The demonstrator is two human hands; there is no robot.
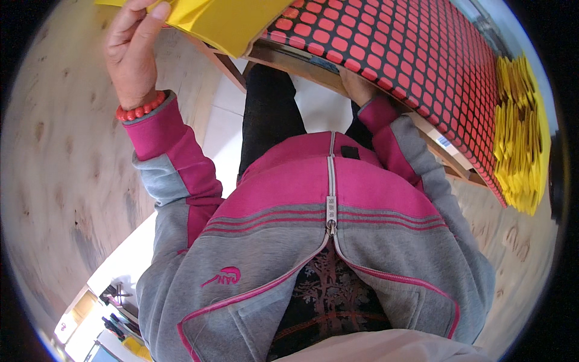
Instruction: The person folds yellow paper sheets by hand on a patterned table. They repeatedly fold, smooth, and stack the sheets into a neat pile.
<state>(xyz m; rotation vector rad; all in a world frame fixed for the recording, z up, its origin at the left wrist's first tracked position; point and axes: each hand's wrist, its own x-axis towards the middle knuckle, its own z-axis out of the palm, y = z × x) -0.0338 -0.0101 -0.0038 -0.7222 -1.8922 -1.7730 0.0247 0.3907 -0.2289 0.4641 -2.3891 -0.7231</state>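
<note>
My left hand (pixel 134 59), with a red bead bracelet at the wrist, is raised at the upper left. Its thumb and fingers pinch the edge of a yellow folded sheet (pixel 226 27), which looks like paper or thin plastic. The sheet lies partly over the near left corner of a table with a red-and-black checked cover (pixel 386 45). Below the table's front edge, my right hand (pixel 357 85) reaches into the gap under the top. Its fingers are hidden there, so whatever they touch does not show.
A thick row of yellow folded pieces (pixel 518 136) sits at the table's right end. Under the cover runs a wooden frame (pixel 289 65) with a leg at the left. Pale wood-grain surface (pixel 66 163) spreads to the left. Small dark and yellow items (pixel 123 332) stand at the lower left.
</note>
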